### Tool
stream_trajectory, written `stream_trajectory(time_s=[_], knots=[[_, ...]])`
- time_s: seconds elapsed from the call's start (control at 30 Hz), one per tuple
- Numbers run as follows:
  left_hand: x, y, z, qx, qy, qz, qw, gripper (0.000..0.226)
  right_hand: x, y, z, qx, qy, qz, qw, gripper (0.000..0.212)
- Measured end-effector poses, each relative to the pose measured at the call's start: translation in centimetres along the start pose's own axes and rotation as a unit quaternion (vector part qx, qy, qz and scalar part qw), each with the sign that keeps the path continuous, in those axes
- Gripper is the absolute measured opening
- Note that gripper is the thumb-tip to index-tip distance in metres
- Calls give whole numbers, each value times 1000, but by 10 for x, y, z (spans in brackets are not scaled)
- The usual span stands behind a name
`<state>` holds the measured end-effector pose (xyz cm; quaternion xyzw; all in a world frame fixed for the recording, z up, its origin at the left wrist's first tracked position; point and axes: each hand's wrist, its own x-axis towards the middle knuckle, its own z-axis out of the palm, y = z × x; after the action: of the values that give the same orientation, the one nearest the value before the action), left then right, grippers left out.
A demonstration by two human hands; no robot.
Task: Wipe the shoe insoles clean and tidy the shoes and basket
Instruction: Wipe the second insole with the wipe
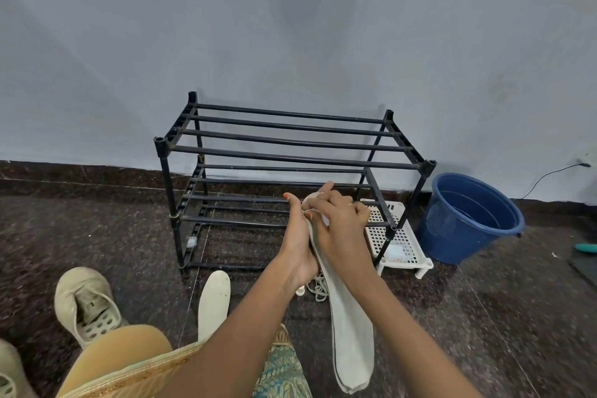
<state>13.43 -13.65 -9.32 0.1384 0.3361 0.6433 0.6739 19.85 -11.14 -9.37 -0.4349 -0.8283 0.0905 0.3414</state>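
My left hand grips a long off-white insole from behind, near its upper end; the lower end hangs toward my lap. My right hand lies over the insole's top, fingers curled, pinching a small white cloth against it. A second insole lies flat on the floor by my knee. One beige shoe stands at the left, and part of another shoe shows at the bottom left corner. The white slotted basket sits on the floor beside the rack's right legs.
A black two-tier shoe rack stands bare against the wall. A blue bucket sits at its right. Loose shoelaces lie on the dark stone floor under my hands. A dark object is at the right edge.
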Motion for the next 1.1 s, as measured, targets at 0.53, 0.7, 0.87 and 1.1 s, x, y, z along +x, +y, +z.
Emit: stream_trajectory(time_s=[0.53, 0.7, 0.87, 1.1], knots=[[5, -3, -1, 2, -9, -6, 1000, 66, 5, 1, -11, 36, 15, -11, 999, 14], [6, -3, -3, 44, 7, -20, 999, 74, 10, 4, -12, 78, 49, 21, 996, 12], [5, -2, -3, 58, 3, -33, 998, 77, 10, 4, -10, 96, 69, 62, 991, 13], [-2, -4, 6, 60, 2, -8, 998, 55, 6, 1, -5, 83, 49, 8, 995, 14]])
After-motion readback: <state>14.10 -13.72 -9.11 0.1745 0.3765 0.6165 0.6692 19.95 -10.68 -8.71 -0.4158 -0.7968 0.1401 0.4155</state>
